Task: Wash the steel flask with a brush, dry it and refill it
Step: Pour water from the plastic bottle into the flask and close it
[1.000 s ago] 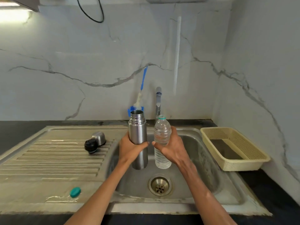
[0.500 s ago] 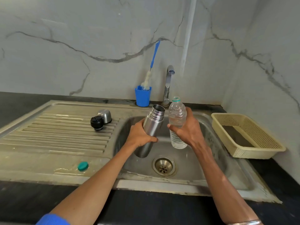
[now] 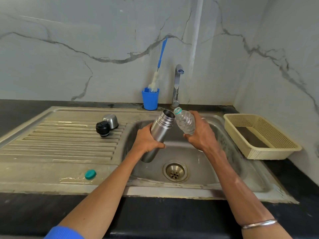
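Over the sink basin (image 3: 229, 168), my left hand (image 3: 146, 141) grips the open steel flask (image 3: 159, 130) around its middle, tilted with its mouth up and to the right. My right hand (image 3: 201, 133) holds a clear plastic water bottle (image 3: 185, 123), uncapped and tipped left so its mouth touches the flask's rim. The flask's steel cup (image 3: 111, 120) and black stopper (image 3: 103, 129) lie on the drainboard (image 3: 51, 144). A blue-handled bottle brush (image 3: 158, 73) stands in a blue cup (image 3: 150, 100) behind the sink.
A steel tap (image 3: 177, 83) rises at the back of the basin, with the drain (image 3: 175, 171) below my hands. A green bottle cap (image 3: 90, 174) lies on the sink's front ledge. A cream plastic basket (image 3: 259, 137) sits on the dark counter at the right.
The flask has gone from upright to tilted right. The bottle has tipped left until its mouth meets the flask's rim. The view has dropped lower.
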